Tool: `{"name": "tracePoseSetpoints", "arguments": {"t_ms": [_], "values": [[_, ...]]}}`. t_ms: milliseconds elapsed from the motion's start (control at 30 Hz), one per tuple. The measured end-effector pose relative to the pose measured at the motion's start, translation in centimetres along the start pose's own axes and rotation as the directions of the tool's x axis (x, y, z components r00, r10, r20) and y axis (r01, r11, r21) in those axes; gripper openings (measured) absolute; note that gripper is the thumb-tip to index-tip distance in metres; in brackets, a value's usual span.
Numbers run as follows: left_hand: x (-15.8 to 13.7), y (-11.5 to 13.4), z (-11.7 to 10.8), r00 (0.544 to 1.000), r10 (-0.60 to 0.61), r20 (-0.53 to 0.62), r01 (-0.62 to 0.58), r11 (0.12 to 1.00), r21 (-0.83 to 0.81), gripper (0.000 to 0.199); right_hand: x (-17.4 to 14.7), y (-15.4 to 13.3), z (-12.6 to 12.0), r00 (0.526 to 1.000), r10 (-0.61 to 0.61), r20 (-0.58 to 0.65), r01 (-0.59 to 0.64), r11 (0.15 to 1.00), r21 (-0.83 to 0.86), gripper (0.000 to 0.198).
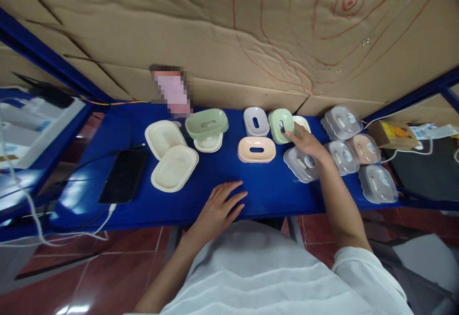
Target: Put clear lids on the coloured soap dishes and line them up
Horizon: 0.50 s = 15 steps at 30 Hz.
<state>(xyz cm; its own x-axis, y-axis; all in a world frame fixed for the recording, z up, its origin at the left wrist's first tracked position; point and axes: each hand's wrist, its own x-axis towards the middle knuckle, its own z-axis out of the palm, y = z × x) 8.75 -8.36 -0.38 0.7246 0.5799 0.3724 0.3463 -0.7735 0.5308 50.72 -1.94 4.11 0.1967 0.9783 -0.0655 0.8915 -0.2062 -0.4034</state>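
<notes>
My left hand (223, 205) lies on the blue table near its front edge, fingers spread and holding nothing. My right hand (304, 139) reaches to the back row and grips the right side of a light green soap dish (280, 115), thumb over its rim; some fingertips are hidden. A cream piece (302, 122) shows partly behind that hand. Left of the green dish stand a grey slotted soap dish (256, 120) and a peach one (256, 149). Below my right wrist lies a clear-lidded soap box (302, 163).
At right sit several more clear-lidded boxes (378, 184). To the left are cream trays (174, 168), a larger green slotted dish (207, 123) on a cream piece, and a black phone (123, 176) with a white cable (106, 219). A cardboard wall (215, 52) closes off the back.
</notes>
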Motion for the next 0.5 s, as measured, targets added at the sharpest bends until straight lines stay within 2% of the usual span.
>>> {"name": "tracePoseSetpoints", "arguments": {"t_ms": [67, 133, 200, 300, 367, 500], "values": [[0.2, 0.0, -0.2, 1.0, 0.003, 0.005, -0.003, 1.0, 0.0, 0.03, -1.5, -1.2, -0.5, 0.998, 0.016, 0.053, -0.018, 0.999, 0.05, 0.084], [0.3, 0.0, -0.4, 1.0, -0.002, 0.006, 0.002, 1.0, -0.005, 0.03, -4.2, -2.0, -1.1, 0.999, -0.015, 0.043, 0.013, 0.999, 0.047, 0.082], [0.2, -0.1, -0.5, 1.0, -0.006, -0.005, 0.006, 1.0, -0.005, 0.03, -7.8, -2.2, -1.3, 0.995, -0.096, -0.02, 0.096, 0.995, -0.031, 0.079], [0.1, -0.3, -0.6, 0.999, 0.002, -0.035, -0.001, 1.0, 0.026, 0.031, -13.2, -1.9, -0.2, 0.981, -0.183, -0.059, 0.168, 0.966, -0.197, 0.071], [0.4, -0.4, -0.7, 0.999, 0.008, -0.047, -0.004, 0.997, 0.079, 0.034, -15.6, -1.7, 1.1, 0.977, -0.168, -0.132, 0.122, 0.947, -0.299, 0.06], [2.6, -0.2, -0.9, 1.0, 0.002, 0.02, -0.007, 0.972, 0.235, 0.045, -16.9, -1.9, 3.0, 0.939, -0.035, -0.342, -0.124, 0.894, -0.431, 0.056]]}}
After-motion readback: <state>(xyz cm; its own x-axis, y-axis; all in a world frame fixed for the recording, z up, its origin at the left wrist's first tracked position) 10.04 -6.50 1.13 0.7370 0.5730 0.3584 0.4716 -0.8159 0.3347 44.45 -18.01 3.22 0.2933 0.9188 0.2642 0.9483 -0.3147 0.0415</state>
